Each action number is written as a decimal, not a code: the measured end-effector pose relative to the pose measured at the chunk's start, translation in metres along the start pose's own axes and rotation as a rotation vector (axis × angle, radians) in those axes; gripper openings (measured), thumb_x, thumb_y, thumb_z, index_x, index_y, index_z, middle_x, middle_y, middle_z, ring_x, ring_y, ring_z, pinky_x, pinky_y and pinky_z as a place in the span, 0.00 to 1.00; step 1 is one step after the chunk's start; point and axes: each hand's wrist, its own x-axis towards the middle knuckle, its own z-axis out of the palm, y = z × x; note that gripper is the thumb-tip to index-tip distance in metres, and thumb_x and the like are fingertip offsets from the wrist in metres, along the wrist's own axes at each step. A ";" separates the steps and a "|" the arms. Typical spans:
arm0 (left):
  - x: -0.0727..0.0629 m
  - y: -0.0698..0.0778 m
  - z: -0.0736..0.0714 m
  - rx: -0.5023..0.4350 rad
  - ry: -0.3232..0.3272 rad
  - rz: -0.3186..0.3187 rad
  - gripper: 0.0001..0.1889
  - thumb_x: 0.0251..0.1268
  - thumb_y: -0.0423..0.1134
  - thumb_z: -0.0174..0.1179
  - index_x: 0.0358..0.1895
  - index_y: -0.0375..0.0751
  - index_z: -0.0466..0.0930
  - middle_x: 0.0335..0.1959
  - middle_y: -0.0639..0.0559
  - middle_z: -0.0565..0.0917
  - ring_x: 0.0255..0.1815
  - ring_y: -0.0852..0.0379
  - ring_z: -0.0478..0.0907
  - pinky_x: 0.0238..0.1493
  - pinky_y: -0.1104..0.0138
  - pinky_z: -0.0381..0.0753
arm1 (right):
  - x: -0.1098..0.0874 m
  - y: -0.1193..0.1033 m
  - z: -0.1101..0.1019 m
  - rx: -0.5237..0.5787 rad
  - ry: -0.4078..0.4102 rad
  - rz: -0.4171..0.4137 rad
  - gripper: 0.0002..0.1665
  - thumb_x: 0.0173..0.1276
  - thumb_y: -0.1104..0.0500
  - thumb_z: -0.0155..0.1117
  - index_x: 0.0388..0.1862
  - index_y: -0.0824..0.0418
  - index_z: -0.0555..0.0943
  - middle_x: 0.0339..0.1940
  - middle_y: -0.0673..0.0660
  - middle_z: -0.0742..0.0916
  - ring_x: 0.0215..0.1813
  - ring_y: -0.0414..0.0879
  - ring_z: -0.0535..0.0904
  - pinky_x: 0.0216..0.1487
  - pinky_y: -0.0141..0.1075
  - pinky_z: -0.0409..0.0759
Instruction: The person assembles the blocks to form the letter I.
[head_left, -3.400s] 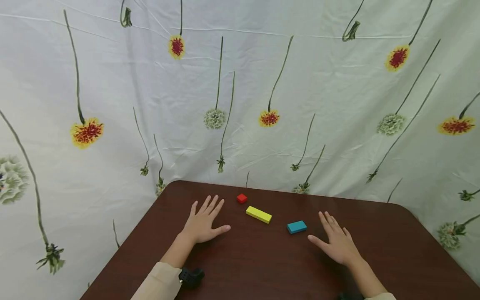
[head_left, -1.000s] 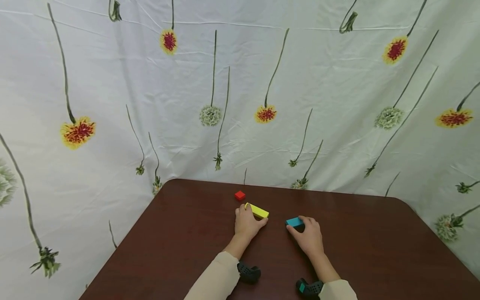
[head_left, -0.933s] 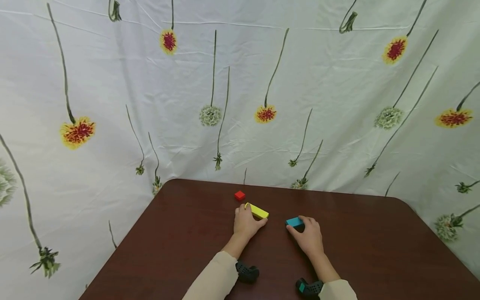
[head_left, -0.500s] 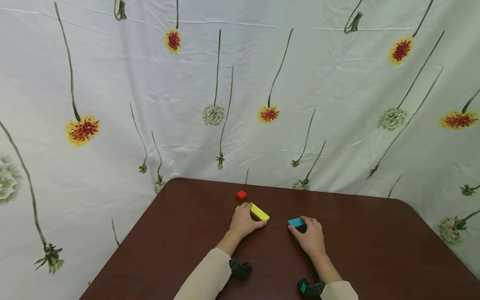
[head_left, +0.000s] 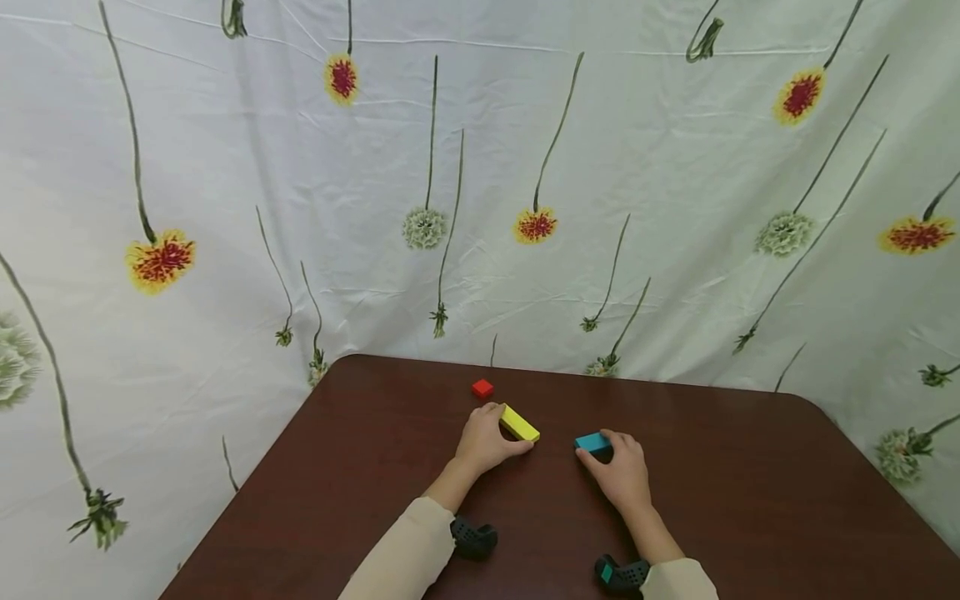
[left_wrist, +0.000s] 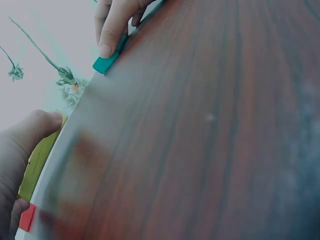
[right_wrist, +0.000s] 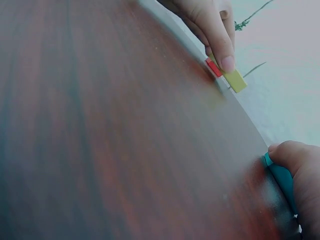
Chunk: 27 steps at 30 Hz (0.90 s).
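Observation:
In the head view my left hand (head_left: 483, 440) pinches a long yellow block (head_left: 519, 423) end to end, thumb at the near end and fingers at the far end. My right hand (head_left: 621, 471) holds a shorter blue block (head_left: 592, 443) between thumb and fingers, its right part covered by the hand. A small red block (head_left: 482, 388) lies beyond the yellow one, apart from both hands. The left wrist view shows the left thumb on the yellow block (left_wrist: 40, 162). In the right wrist view, the right thumb rests on the blue block (right_wrist: 281, 180).
All of this is on a dark reddish-brown table (head_left: 720, 483) with rounded far corners. Behind it hangs a white cloth (head_left: 480, 192) printed with flowers. A dark device (head_left: 474, 539) is strapped at the left wrist, and another one (head_left: 621, 575) at the right.
Both hands, earlier spread flat and apart, have come inward and taken hold of the yellow and blue blocks. Since a second ago the yellow block has turned slightly clockwise; the red one stays put.

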 end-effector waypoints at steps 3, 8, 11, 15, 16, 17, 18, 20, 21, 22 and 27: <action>-0.001 0.000 -0.003 -0.001 -0.011 0.016 0.43 0.50 0.57 0.73 0.64 0.29 0.72 0.60 0.37 0.75 0.62 0.39 0.69 0.60 0.51 0.73 | 0.000 -0.001 -0.001 0.001 -0.001 0.003 0.37 0.63 0.48 0.71 0.62 0.72 0.74 0.60 0.72 0.75 0.61 0.67 0.68 0.57 0.59 0.71; -0.003 -0.002 -0.007 -0.007 -0.047 0.047 0.43 0.49 0.56 0.73 0.64 0.30 0.73 0.60 0.39 0.75 0.61 0.40 0.70 0.60 0.52 0.73 | 0.000 -0.002 -0.002 -0.003 -0.004 0.006 0.38 0.63 0.48 0.71 0.62 0.72 0.73 0.60 0.72 0.75 0.62 0.67 0.67 0.57 0.59 0.71; -0.004 -0.003 -0.008 -0.010 -0.073 0.071 0.43 0.49 0.56 0.73 0.64 0.30 0.73 0.60 0.40 0.75 0.60 0.41 0.71 0.59 0.52 0.73 | 0.000 -0.002 -0.002 0.000 -0.004 0.006 0.38 0.63 0.48 0.71 0.62 0.72 0.73 0.60 0.72 0.75 0.62 0.67 0.67 0.57 0.60 0.70; -0.005 -0.004 -0.009 -0.017 -0.109 0.097 0.44 0.49 0.57 0.73 0.65 0.31 0.72 0.63 0.39 0.74 0.63 0.41 0.69 0.61 0.52 0.72 | -0.001 -0.002 -0.003 0.003 -0.007 0.009 0.37 0.63 0.49 0.71 0.62 0.72 0.74 0.60 0.72 0.75 0.62 0.67 0.67 0.58 0.60 0.70; -0.006 -0.004 -0.009 -0.022 -0.118 0.104 0.44 0.49 0.57 0.73 0.65 0.30 0.72 0.63 0.38 0.73 0.64 0.40 0.69 0.62 0.51 0.71 | -0.001 -0.002 -0.002 0.003 -0.008 0.010 0.37 0.63 0.49 0.71 0.62 0.72 0.74 0.60 0.72 0.75 0.62 0.67 0.67 0.58 0.60 0.70; -0.006 -0.004 -0.010 -0.023 -0.126 0.111 0.44 0.49 0.57 0.73 0.65 0.30 0.72 0.64 0.38 0.73 0.64 0.40 0.69 0.62 0.51 0.70 | 0.000 -0.002 -0.002 0.003 -0.008 0.011 0.37 0.63 0.49 0.71 0.62 0.72 0.74 0.60 0.72 0.75 0.61 0.67 0.68 0.58 0.60 0.70; -0.006 -0.004 -0.010 -0.023 -0.134 0.119 0.44 0.49 0.57 0.73 0.65 0.30 0.72 0.64 0.38 0.73 0.64 0.40 0.69 0.62 0.51 0.70 | 0.000 -0.002 -0.002 0.002 -0.009 0.012 0.37 0.63 0.48 0.70 0.62 0.72 0.74 0.60 0.72 0.75 0.61 0.67 0.68 0.58 0.60 0.70; -0.007 -0.003 -0.011 -0.023 -0.150 0.128 0.43 0.49 0.57 0.73 0.65 0.31 0.72 0.64 0.39 0.73 0.65 0.41 0.68 0.63 0.51 0.69 | 0.000 -0.002 -0.002 0.003 -0.008 0.013 0.37 0.63 0.48 0.71 0.62 0.72 0.74 0.60 0.72 0.75 0.61 0.67 0.68 0.58 0.60 0.70; -0.008 -0.003 -0.012 -0.022 -0.157 0.132 0.43 0.49 0.57 0.73 0.65 0.31 0.72 0.64 0.39 0.73 0.65 0.41 0.68 0.63 0.51 0.69 | 0.000 -0.001 -0.001 0.003 -0.007 0.013 0.38 0.63 0.48 0.71 0.62 0.72 0.74 0.60 0.72 0.75 0.61 0.67 0.68 0.58 0.60 0.70; -0.008 -0.003 -0.013 -0.022 -0.162 0.136 0.43 0.49 0.57 0.73 0.65 0.32 0.72 0.65 0.39 0.73 0.65 0.41 0.68 0.64 0.51 0.69 | 0.000 -0.001 -0.001 0.003 -0.007 0.012 0.38 0.63 0.48 0.71 0.62 0.72 0.74 0.60 0.72 0.75 0.61 0.66 0.68 0.58 0.59 0.70; -0.011 -0.004 -0.014 -0.029 -0.190 0.158 0.44 0.49 0.58 0.73 0.66 0.34 0.71 0.65 0.41 0.73 0.66 0.42 0.67 0.64 0.50 0.67 | 0.000 0.000 -0.001 0.003 -0.004 0.006 0.38 0.63 0.48 0.71 0.63 0.72 0.74 0.60 0.72 0.75 0.61 0.66 0.68 0.57 0.59 0.71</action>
